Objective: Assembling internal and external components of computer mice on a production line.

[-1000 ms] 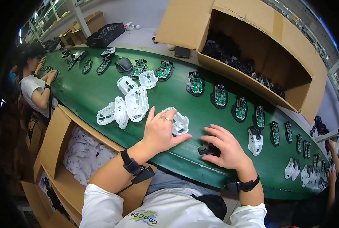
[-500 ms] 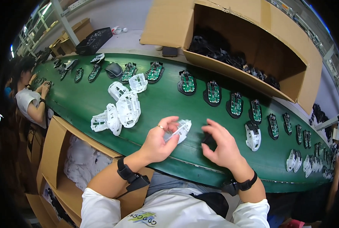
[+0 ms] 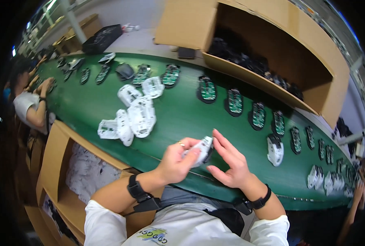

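Note:
Over the near edge of the green belt, my left hand [image 3: 176,162] is closed around a white computer mouse shell [image 3: 199,150], its thumb across the shell. My right hand [image 3: 233,165] is at the shell's right side, its fingers at the tip and its thumb lower down. A black part [image 3: 209,155] lies against the shell between the two hands, within the right hand's grip; its shape is mostly hidden. Loose white shells [image 3: 142,117] are heaped to the left of my hands. To their right rests a white shell with a black top piece [image 3: 275,150].
Green circuit boards on black bases [image 3: 235,101] line the green belt [image 3: 178,110]. A large carton [image 3: 268,88] holding black parts stands behind; another carton [image 3: 55,164] with white shells is at lower left. A co-worker [image 3: 29,104] sits at far left; another person's hands [image 3: 359,190] are far right.
My right hand has moved left, bringing the black part from apart to against the white shell. The left hand has shifted slightly right and lower with the shell, which is turned.

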Tool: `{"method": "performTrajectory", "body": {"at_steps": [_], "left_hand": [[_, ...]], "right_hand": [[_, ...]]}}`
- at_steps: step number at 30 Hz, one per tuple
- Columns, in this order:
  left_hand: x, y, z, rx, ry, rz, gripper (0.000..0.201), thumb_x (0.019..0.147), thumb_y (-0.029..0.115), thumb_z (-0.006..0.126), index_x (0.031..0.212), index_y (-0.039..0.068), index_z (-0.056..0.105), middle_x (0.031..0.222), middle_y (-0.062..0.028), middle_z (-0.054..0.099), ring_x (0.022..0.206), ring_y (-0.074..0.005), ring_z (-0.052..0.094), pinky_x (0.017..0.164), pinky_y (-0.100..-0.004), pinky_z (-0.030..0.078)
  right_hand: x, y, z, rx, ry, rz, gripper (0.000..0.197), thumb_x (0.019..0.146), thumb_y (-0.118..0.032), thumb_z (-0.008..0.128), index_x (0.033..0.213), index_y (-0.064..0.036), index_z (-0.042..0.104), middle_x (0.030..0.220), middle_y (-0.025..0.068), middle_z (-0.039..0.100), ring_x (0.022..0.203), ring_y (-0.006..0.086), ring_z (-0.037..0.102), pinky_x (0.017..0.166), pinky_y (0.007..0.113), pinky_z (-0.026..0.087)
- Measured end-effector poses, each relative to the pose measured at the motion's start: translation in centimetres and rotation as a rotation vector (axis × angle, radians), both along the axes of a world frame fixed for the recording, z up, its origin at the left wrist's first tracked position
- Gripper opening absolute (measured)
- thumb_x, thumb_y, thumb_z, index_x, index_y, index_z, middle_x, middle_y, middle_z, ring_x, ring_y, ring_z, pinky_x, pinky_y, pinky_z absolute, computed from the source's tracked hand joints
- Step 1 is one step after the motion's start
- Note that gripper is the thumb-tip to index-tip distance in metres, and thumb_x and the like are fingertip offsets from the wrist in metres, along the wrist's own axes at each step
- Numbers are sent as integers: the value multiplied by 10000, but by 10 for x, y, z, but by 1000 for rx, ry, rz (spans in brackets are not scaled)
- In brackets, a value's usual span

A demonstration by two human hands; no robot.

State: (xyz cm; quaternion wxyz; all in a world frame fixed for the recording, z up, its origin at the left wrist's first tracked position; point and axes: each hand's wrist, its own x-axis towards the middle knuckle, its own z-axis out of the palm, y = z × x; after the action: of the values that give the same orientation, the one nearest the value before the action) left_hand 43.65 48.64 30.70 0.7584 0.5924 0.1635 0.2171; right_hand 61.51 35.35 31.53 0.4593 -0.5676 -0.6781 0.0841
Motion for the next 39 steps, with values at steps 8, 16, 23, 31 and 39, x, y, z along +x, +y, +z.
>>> {"method": "performTrajectory", "body": {"at_steps": [8, 16, 23, 31, 39], "left_hand": [[8, -10, 11, 387, 35, -30, 390, 872, 341, 784, 1047, 10, 674, 881, -141, 734, 787, -234, 721, 721, -349, 557], [6, 0, 12, 696, 114, 38, 478, 786, 371, 872, 1031, 11, 674, 874, -121, 719, 750, -284, 711, 667, -362, 560], [3, 17, 6, 993, -93, 243, 315, 822, 297, 816, 912, 48, 645, 823, -107, 633, 748, -294, 599, 655, -384, 469], [5, 7, 4, 665, 65, 256, 335, 845, 294, 816, 779, 55, 590, 727, -83, 609, 667, -282, 566, 624, -389, 458], [-6, 42, 13, 1377, 164, 326, 626, 790, 401, 815, 1282, 75, 602, 1313, -208, 541, 1226, -405, 509, 1045, -508, 415]], "right_hand": [[-1, -8, -16, -401, 751, 62, 684, 768, -176, 918, 1297, 45, 546, 1280, 146, 637, 1154, 226, 647, 1001, 377, 535], [-4, 0, -23, -358, 538, -63, 487, 782, -169, 893, 1118, 44, 612, 961, 53, 697, 885, 116, 676, 802, 297, 577], [1, 2, -18, -208, 385, -64, 443, 806, -65, 845, 1206, 24, 676, 1127, 143, 732, 962, 217, 727, 837, 323, 596], [-8, 0, -4, -247, 413, -3, 173, 858, -16, 789, 1011, 39, 729, 924, 125, 768, 814, 165, 747, 704, 275, 584], [40, 2, -14, -198, 694, -405, 177, 962, -112, 675, 1069, 27, 697, 937, 125, 732, 811, 161, 678, 742, 283, 530]]}}
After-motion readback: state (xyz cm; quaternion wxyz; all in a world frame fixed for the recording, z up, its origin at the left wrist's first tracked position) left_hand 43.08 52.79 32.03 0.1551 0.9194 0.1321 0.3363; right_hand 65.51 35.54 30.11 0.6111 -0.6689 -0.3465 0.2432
